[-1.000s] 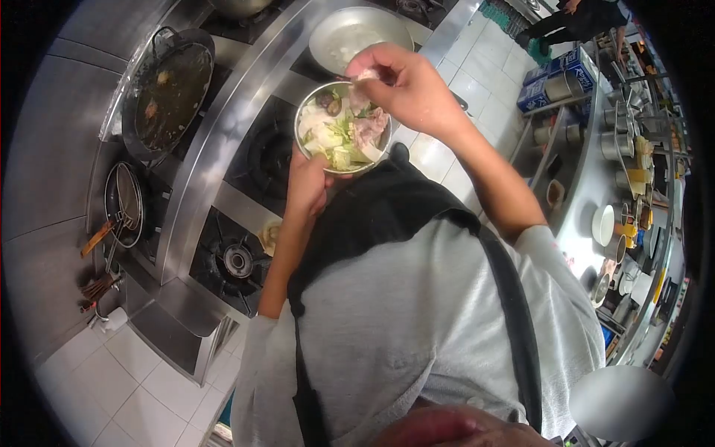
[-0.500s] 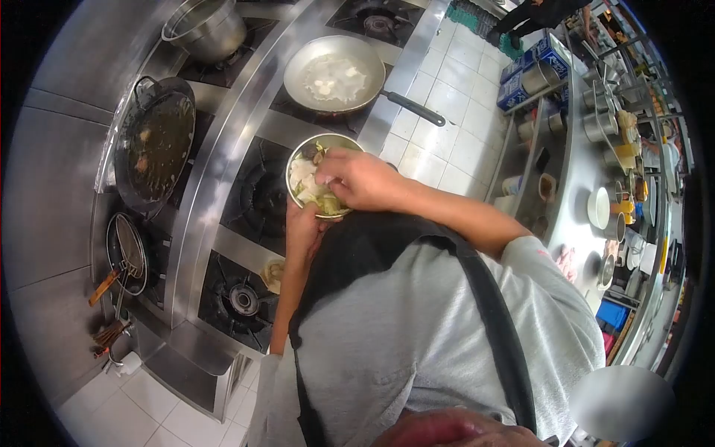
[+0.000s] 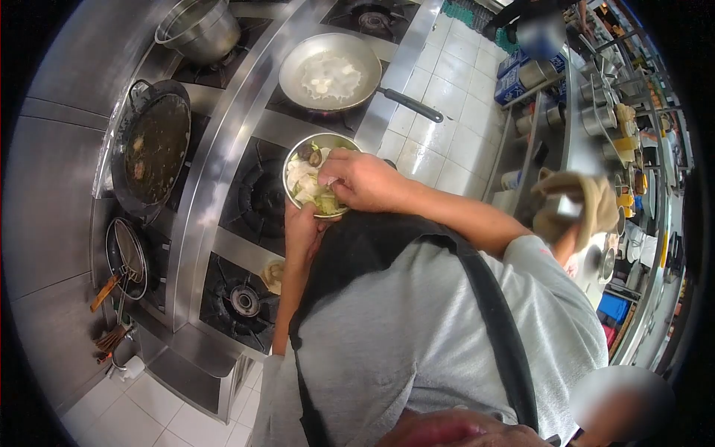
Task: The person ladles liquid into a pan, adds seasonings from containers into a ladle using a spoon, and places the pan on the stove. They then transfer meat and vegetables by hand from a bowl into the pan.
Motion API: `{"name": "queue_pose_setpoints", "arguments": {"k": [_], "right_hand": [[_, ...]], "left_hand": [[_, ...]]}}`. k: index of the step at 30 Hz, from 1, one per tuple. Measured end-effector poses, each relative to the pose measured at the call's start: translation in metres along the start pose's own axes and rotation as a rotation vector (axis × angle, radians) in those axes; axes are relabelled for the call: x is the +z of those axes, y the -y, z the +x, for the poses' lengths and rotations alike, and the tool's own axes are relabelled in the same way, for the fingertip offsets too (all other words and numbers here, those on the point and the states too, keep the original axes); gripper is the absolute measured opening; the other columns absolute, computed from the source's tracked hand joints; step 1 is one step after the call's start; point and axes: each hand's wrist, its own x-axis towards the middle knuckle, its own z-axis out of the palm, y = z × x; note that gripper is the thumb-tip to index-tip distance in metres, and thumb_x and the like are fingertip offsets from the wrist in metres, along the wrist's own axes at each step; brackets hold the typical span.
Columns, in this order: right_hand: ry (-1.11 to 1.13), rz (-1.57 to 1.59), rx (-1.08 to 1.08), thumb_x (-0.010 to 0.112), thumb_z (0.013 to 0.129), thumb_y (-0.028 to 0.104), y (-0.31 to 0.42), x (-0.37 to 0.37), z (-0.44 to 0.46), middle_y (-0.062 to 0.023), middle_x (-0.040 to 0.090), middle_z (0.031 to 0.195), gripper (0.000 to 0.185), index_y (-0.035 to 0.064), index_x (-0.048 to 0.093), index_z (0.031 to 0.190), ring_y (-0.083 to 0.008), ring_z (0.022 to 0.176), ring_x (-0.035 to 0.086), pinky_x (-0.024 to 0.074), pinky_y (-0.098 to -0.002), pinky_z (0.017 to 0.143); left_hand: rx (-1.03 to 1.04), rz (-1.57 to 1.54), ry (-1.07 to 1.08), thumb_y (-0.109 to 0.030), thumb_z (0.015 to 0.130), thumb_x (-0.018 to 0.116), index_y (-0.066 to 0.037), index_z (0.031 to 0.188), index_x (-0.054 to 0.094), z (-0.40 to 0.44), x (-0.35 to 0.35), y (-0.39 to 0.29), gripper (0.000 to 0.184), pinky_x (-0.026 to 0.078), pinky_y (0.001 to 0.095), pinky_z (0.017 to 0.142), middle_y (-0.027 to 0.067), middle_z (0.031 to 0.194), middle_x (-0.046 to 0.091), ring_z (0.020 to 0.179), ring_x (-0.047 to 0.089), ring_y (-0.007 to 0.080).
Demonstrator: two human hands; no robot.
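A round metal bowl (image 3: pixel 288 168) is held close to the dark apron, over the front of the stove. Pale chunks (image 3: pixel 302 179), green vegetable pieces (image 3: pixel 328 203) and dark brown pieces (image 3: pixel 313 155) lie in it. My left hand (image 3: pixel 304 232) grips its near rim from below, fingers mostly hidden under it. Over the bowl's right side, my right hand (image 3: pixel 366 181) has its fingers pinched together at a pale piece of food, partly hidden. Just beyond the bowl, a long-handled frying pan (image 3: pixel 290 67) stands on a burner with white bits in clear liquid.
A dark wok (image 3: pixel 153 153) with oily liquid, a steel pot (image 3: pixel 201 33) and a pan with a strainer (image 3: pixel 130 249) stand along the back. A scrap-like pale item (image 3: pixel 273 276) rests beside the front burner (image 3: pixel 244 299). At right, someone's arm and tan cloth (image 3: pixel 577 197) are near the counter.
My right hand stays pinched in the bowl with little movement. A person with tan cloth has come into view on the right. The view has shifted slightly.
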Motion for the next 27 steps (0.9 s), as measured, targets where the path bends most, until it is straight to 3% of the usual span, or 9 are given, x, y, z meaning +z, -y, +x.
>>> {"name": "queue_pose_setpoints", "arguments": {"k": [2, 11, 13, 15, 16, 18, 22, 25, 27], "right_hand": [[0.059, 0.016, 0.046, 0.064, 0.085, 0.006, 0.002, -0.003, 0.001, -0.0174, 0.068, 0.11, 0.019, 0.0054, 0.071, 0.103, -0.0407, 0.101, 0.067, 0.0546, -0.0482, 0.09], [-0.012, 0.015, -0.031, 0.064, 0.084, 0.005, -0.009, 0.007, 0.004, -0.0153, 0.066, 0.105, 0.018, 0.0063, 0.071, 0.101, -0.0388, 0.094, 0.067, 0.0555, -0.0465, 0.082], [-0.006, 0.011, -0.042, 0.064, 0.083, 0.005, -0.014, 0.015, 0.006, -0.0161, 0.066, 0.106, 0.02, 0.0062, 0.071, 0.101, -0.0396, 0.097, 0.067, 0.0554, -0.0467, 0.084], [0.02, 0.003, -0.064, 0.064, 0.081, 0.005, -0.024, 0.022, 0.009, -0.0169, 0.066, 0.108, 0.022, 0.0063, 0.07, 0.102, -0.0409, 0.101, 0.066, 0.0554, -0.0468, 0.087], [0.032, -0.006, -0.064, 0.064, 0.08, 0.005, -0.028, 0.027, 0.01, -0.017, 0.066, 0.109, 0.023, 0.0064, 0.07, 0.102, -0.0413, 0.102, 0.065, 0.0555, -0.0467, 0.087], [0.003, 0.02, -0.1, 0.065, 0.079, 0.006, -0.026, 0.023, 0.009, -0.0161, 0.066, 0.11, 0.023, 0.0068, 0.068, 0.101, -0.0403, 0.102, 0.066, 0.0555, -0.0472, 0.086], [0.019, -0.018, -0.032, 0.065, 0.079, 0.009, -0.021, 0.02, 0.017, -0.0147, 0.067, 0.104, 0.02, 0.0099, 0.069, 0.099, -0.0395, 0.101, 0.068, 0.0547, -0.0503, 0.085], [-0.018, 0.003, -0.062, 0.064, 0.08, 0.009, -0.024, 0.02, 0.018, -0.0138, 0.064, 0.106, 0.02, 0.0104, 0.068, 0.1, -0.0392, 0.102, 0.067, 0.0546, -0.05, 0.086], [-0.01, 0.002, -0.057, 0.064, 0.081, 0.008, -0.02, 0.016, 0.018, -0.0142, 0.063, 0.106, 0.02, 0.0104, 0.067, 0.1, -0.0394, 0.102, 0.066, 0.0546, -0.0502, 0.086]], "left_hand": [[0.001, 0.008, -0.008, 0.011, 0.082, 0.04, -0.004, 0.145, 0.035, 0.0, -0.001, 0.001, 0.065, 0.052, 0.025, 0.044, 0.0185, 0.116, 0.062, 0.06, 0.062, 0.0159], [0.003, 0.039, 0.033, 0.011, 0.082, 0.041, -0.003, 0.146, 0.037, 0.0, -0.013, 0.0, 0.066, 0.057, 0.0268, 0.049, 0.0175, 0.117, 0.064, 0.058, 0.059, 0.0154], [-0.062, 0.067, 0.067, 0.008, 0.089, 0.046, -0.003, 0.144, 0.044, 0.007, -0.032, 0.012, 0.056, 0.064, 0.0344, 0.063, 0.0166, 0.12, 0.065, 0.072, 0.068, 0.0195], [-0.107, 0.173, -0.058, -0.005, 0.101, 0.055, 0.0, 0.137, 0.053, -0.004, -0.016, -0.002, 0.036, 0.064, 0.0433, 0.083, 0.016, 0.126, 0.065, 0.114, 0.07, 0.0291], [-0.067, 0.198, -0.036, -0.004, 0.1, 0.055, 0.001, 0.136, 0.055, 0.001, -0.025, 0.005, 0.036, 0.063, 0.0359, 0.071, 0.0144, 0.121, 0.067, 0.096, 0.072, 0.0234], [-0.056, 0.106, -0.103, -0.003, 0.097, 0.053, 0.0, 0.135, 0.053, 0.008, -0.03, 0.015, 0.039, 0.043, 0.0274, 0.047, 0.0107, 0.106, 0.066, 0.06, 0.058, 0.0144], [0.145, 0.355, 0.058, -0.001, 0.09, 0.05, -0.002, 0.143, 0.043, 0.029, -0.076, 0.033, 0.054, 0.047, 0.0287, 0.049, 0.0149, 0.11, 0.065, 0.067, 0.063, 0.0182], [-0.021, 0.192, -0.089, 0.0, 0.087, 0.048, -0.001, 0.146, 0.04, 0.017, -0.044, 0.01, 0.059, 0.054, 0.032, 0.055, 0.0176, 0.12, 0.063, 0.079, 0.069, 0.0241], [0.052, 0.316, -0.042, 0.0, 0.086, 0.048, 0.0, 0.146, 0.04, 0.028, -0.072, 0.029, 0.061, 0.058, 0.0344, 0.059, 0.0187, 0.125, 0.061, 0.086, 0.07, 0.0268]]}}
